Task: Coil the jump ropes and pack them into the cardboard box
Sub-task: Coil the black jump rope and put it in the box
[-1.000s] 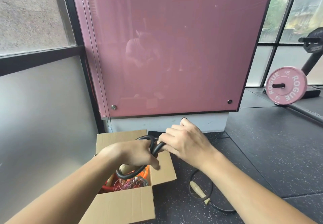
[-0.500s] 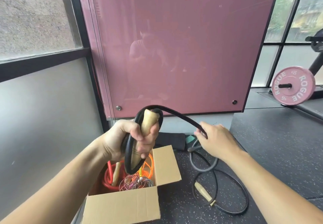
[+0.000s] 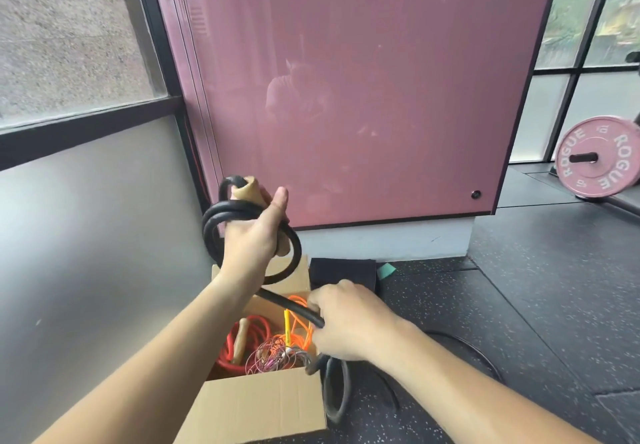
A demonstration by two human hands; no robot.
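Black jump rope (image 3: 209, 227) coiled above a cardboard box (image 3: 263, 405).
The left hand (image 3: 252, 241) grips the loops and a wooden handle (image 3: 245, 190); the right hand (image 3: 346, 327) curls round the trailing length just over the box, which holds red rope (image 3: 259, 327) and orange rope (image 3: 301, 331).

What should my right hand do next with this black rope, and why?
Probably bring the right hand up to the left hand to lay another loop: the left grips a wooden handle and coils of black rope, while slack lies on the floor outside the cardboard box.
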